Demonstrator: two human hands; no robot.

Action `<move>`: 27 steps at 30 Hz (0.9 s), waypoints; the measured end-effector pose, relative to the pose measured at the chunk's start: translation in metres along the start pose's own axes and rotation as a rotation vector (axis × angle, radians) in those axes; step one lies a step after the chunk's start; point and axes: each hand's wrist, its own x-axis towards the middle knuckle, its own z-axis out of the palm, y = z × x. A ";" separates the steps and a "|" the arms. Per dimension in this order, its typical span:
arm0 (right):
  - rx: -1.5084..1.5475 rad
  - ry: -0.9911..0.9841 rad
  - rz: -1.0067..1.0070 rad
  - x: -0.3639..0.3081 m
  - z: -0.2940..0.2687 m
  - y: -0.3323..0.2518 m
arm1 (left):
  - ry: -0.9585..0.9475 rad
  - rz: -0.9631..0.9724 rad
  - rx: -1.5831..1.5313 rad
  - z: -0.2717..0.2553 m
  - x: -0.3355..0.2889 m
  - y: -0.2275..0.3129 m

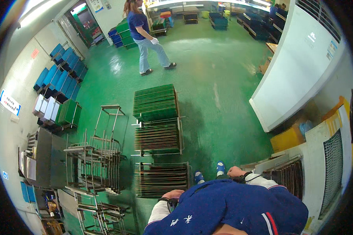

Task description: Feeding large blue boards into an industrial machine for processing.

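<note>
My left hand (173,194) hangs low beside the nearest rack of thin panels (162,181), close to its right edge. Whether it touches the rack I cannot tell, and its fingers are mostly hidden. Held out to the right of my body, my right hand (236,171) has its fingers curled closed, with nothing visible in them. Dark bands circle both wrists. Beyond the nearest rack, a second rack of panels (157,138) and a third stack of green panels (155,102) stand in line on the floor.
Empty metal frames (92,164) are piled at left. Blue bins (59,80) and a grey cabinet (47,156) line the left wall. A person (139,29) walks ahead. A large white machine (298,66), a yellow box (287,139) and another panel rack (288,178) stand at right.
</note>
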 end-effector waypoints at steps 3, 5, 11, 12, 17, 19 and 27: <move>-0.054 -0.003 -0.054 0.000 -0.001 0.001 | 0.003 0.035 0.060 0.000 0.003 0.003; -0.009 -0.057 0.006 0.001 -0.001 0.000 | 0.039 -0.004 0.095 0.000 0.002 0.003; 0.017 -0.045 -0.001 0.006 0.004 0.018 | -0.117 -0.093 0.053 -0.013 0.016 0.001; 0.053 -0.041 0.011 0.007 0.003 0.015 | -0.082 -0.104 -0.003 -0.011 0.015 -0.003; 0.019 -0.072 0.032 0.005 -0.004 0.002 | -0.073 0.071 0.118 -0.014 0.021 -0.027; 0.027 -0.080 0.045 0.005 -0.002 0.009 | -0.065 0.074 -0.035 -0.010 0.020 -0.026; -0.042 -0.082 -0.010 0.013 0.008 0.026 | -0.060 -0.013 -0.022 -0.012 0.024 -0.016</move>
